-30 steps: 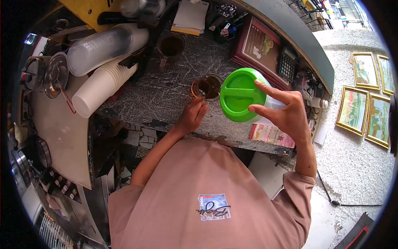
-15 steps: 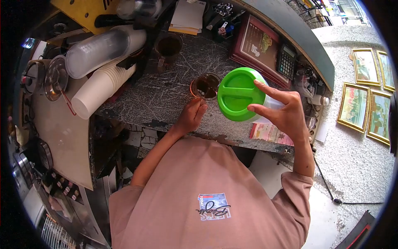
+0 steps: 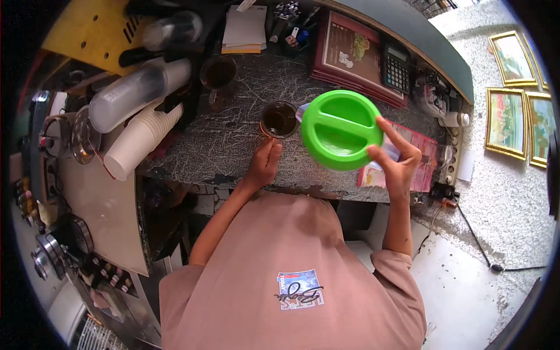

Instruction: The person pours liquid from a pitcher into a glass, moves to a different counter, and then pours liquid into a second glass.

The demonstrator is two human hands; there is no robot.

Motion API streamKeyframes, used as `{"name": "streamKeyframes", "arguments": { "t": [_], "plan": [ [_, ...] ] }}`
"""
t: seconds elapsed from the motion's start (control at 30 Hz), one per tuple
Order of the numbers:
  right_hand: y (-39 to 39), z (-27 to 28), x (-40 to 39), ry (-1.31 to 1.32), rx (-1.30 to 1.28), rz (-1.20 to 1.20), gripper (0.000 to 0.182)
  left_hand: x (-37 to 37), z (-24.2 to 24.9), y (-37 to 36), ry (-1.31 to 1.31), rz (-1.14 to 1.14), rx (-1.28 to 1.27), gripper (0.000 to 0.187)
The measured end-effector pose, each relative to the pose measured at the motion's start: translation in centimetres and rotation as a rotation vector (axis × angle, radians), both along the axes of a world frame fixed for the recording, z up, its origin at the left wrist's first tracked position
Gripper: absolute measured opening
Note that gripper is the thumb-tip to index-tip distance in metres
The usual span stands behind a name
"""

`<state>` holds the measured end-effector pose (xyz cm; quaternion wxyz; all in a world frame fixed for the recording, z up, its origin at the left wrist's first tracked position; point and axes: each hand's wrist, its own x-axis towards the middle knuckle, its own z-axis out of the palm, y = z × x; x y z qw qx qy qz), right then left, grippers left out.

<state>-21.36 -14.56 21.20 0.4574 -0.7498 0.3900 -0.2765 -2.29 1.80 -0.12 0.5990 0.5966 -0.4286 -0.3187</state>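
Note:
My left hand point(image 3: 264, 163) is closed at the near side of a glass mug point(image 3: 279, 119), gripping its handle. Dark liquid shows inside the mug. My right hand point(image 3: 398, 160) holds a clear plastic pitcher point(image 3: 391, 153) with a bright green lid point(image 3: 341, 129), thumb and fingers at its right side. The pitcher's spout point(image 3: 301, 112) points left, close to the mug's rim. Most of the pitcher's body is hidden under the lid. A second glass mug point(image 3: 219, 73) with dark contents stands farther back to the left.
Stacked paper cups point(image 3: 143, 140) and clear plastic cups point(image 3: 131, 96) lie at the left of the scratched counter point(image 3: 227, 146). Behind are papers point(image 3: 245, 29), maroon menus point(image 3: 356, 52) and a calculator point(image 3: 395, 69). A pink printed sheet point(image 3: 417, 151) lies under my right forearm side.
The pitcher has turned more upright, so its lid faces up more and its spout shows. My left hand still grips the mug. The whole view has shifted and rotated slightly.

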Motion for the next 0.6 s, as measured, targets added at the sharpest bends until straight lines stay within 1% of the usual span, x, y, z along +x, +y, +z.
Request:
{"name": "streamKeyframes", "arguments": {
  "t": [0.03,0.07,0.1,0.17,0.2,0.27,0.3,0.4,0.43,0.5,0.57,0.6],
  "plan": [
    [0.0,-0.5,-1.2,-0.082,0.047,-0.134,0.049,-0.1,-0.1,0.0,0.012,0.021,0.0,0.024],
    [0.1,-0.9,-2.5,-0.161,0.098,-0.21,0.046,-0.1,-0.2,0.0,0.004,0.004,0.0,0.024],
    [0.2,-1.1,-3.4,-0.221,0.089,-0.257,0.049,0.0,-0.4,0.0,-0.007,0.0,0.004,0.024],
    [-0.3,-3.0,-5.2,-0.458,0.048,-0.384,0.051,0.1,-0.9,0.1,-0.027,-0.017,0.01,0.024],
    [-0.5,-3.3,-5.8,-0.467,0.047,-0.399,0.051,0.1,-1.1,0.0,0.002,0.001,0.007,0.024],
    [-0.4,-3.7,-6.9,-0.655,-0.04,-0.648,0.052,-0.1,-1.3,0.1,0.028,0.001,0.007,0.025],
    [-0.4,-3.8,-7.7,-0.66,-0.044,-0.664,0.052,-0.1,-1.2,0.0,0.024,0.016,0.008,0.025],
    [-0.1,-3.7,-9.2,-0.664,-0.142,-0.83,0.049,-0.5,-0.4,-0.4,0.024,0.042,-0.013,0.027],
    [-0.3,-4.0,-9.9,-0.665,-0.145,-0.838,0.049,-0.6,-0.1,-0.4,0.029,0.07,-0.029,0.027],
    [-1.1,-5.3,-11.2,-0.615,-0.207,-0.923,0.049,-0.8,-0.2,-0.5,0.019,0.08,-0.025,0.028],
    [-2.3,-6.2,-11.3,-0.623,-0.241,-0.973,0.048,-0.7,-0.2,-0.4,0.006,0.087,-0.023,0.028],
    [-2.8,-6.3,-10.8,-0.555,-0.31,-1.05,0.044,-0.6,-0.1,-0.3,0.022,0.079,-0.012,0.029]
  ]
}}
